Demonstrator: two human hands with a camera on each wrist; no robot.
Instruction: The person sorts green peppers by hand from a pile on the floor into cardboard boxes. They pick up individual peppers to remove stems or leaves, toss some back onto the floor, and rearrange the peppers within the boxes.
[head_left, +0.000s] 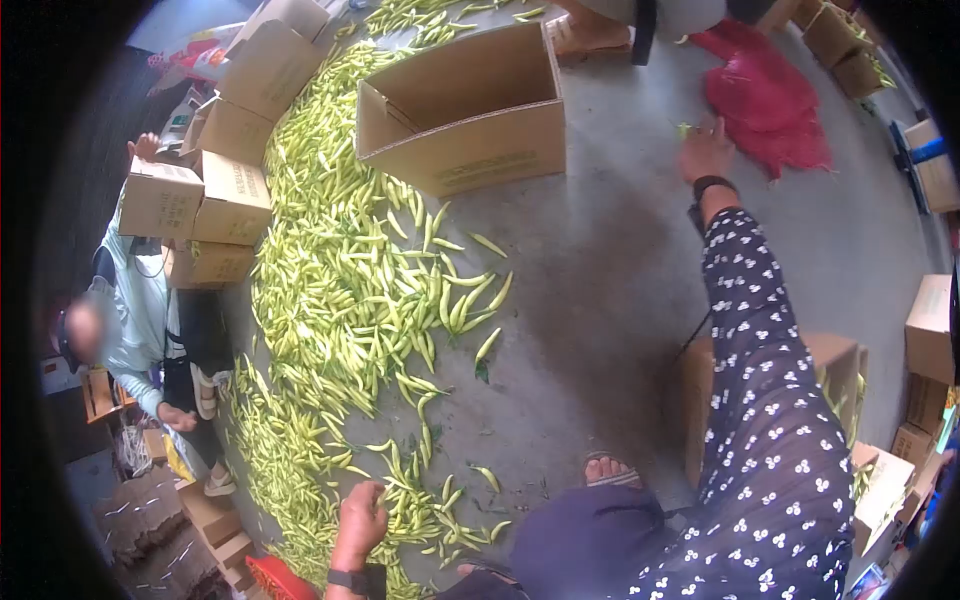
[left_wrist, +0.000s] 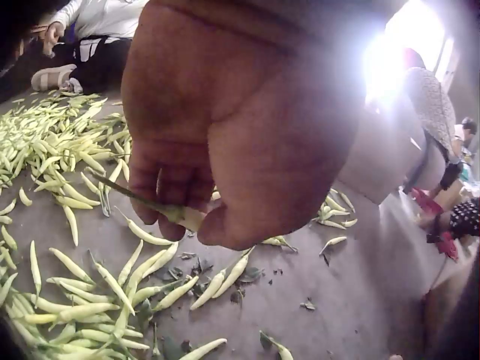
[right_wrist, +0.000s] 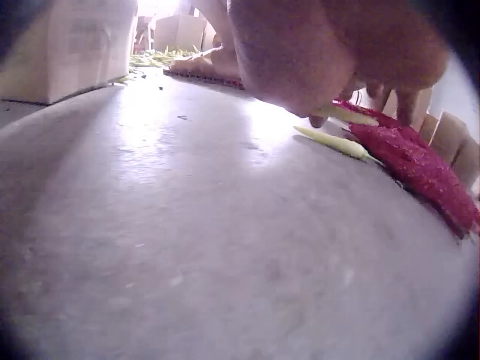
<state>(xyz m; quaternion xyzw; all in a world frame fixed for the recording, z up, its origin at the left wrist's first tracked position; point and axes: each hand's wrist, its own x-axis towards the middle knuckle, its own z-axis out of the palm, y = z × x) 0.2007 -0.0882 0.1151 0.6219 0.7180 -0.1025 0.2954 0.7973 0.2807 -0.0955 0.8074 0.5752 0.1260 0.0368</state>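
Low in the head view, my left hand (head_left: 362, 520) is over the edge of a pile of pale green chili peppers (head_left: 340, 290). The left wrist view shows its thumb and fingers pinching a pale chili pepper (left_wrist: 191, 219), whose long green stem sticks out to the left. My right hand (head_left: 706, 155) reaches far forward, low over the floor beside a red mesh bag (head_left: 765, 100). In the right wrist view its fingers point down around a pale chili pepper (right_wrist: 351, 115), partly hidden by the thumb. Another chili pepper (right_wrist: 334, 142) shows just below the fingertips.
An open cardboard box (head_left: 470, 150) stands at the far edge of the pile. Another box (head_left: 700, 400) is beside my right arm. At left, a person (head_left: 140, 310) sits by stacked boxes (head_left: 230, 200). Loose peppers (head_left: 488, 343) lie on the grey floor (head_left: 600, 270).
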